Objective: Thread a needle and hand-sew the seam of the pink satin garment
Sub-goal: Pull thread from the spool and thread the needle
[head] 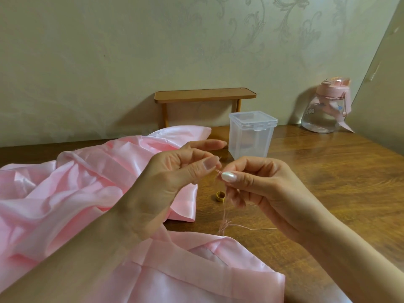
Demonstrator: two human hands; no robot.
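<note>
The pink satin garment (72, 189) lies crumpled over the left and front of the wooden table (328, 171). Above it, my left hand (175, 171) pinches one end of a pale pink thread (223, 217) between thumb and forefinger. My right hand (260, 182) pinches the same thread close beside it, the fingertips nearly touching. Loose thread hangs down from my right hand and trails onto the table. A thin needle (263, 228) lies on the wood to the right of the thread's end.
A small gold ring-shaped thimble (220, 196) sits on the table below my hands. A clear plastic box (251, 136) with a lid stands behind them, a small wooden shelf (203, 97) against the wall, and a clear bottle (325, 112) with a pink cap at the back right.
</note>
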